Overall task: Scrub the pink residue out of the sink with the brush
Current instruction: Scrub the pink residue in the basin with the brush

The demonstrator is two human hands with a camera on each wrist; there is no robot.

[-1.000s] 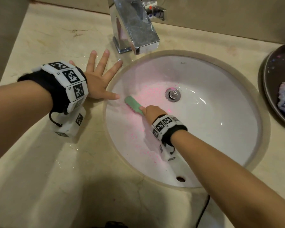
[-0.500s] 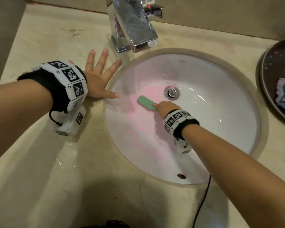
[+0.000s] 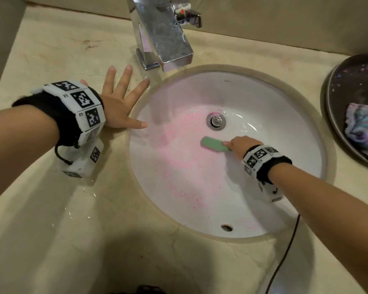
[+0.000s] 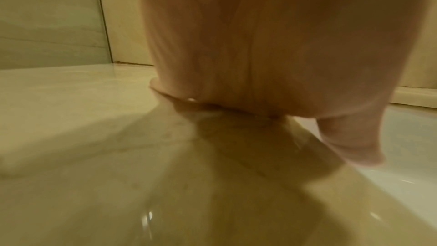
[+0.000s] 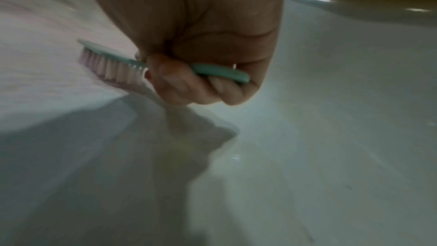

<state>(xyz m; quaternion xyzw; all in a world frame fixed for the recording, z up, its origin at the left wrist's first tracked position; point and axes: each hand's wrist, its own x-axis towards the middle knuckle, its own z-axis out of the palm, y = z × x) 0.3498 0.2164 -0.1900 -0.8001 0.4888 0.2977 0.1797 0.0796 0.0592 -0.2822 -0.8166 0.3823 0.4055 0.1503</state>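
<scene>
Right hand (image 3: 241, 145) clamps the green brush (image 3: 214, 144) bristles-down on the pink residue (image 3: 179, 158), while the left hand (image 3: 119, 102) spreads flat on the table (image 3: 51, 209), bracing beside the sink (image 3: 285, 115).

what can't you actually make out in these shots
- Left wrist view: left hand fills the frame; its fingers are hidden.
- Right wrist view: motion blur; whether the brush bristles touch the sink is unclear.
- Head view: dark tray is cut off by the right edge; faucet top by the upper edge.
</scene>
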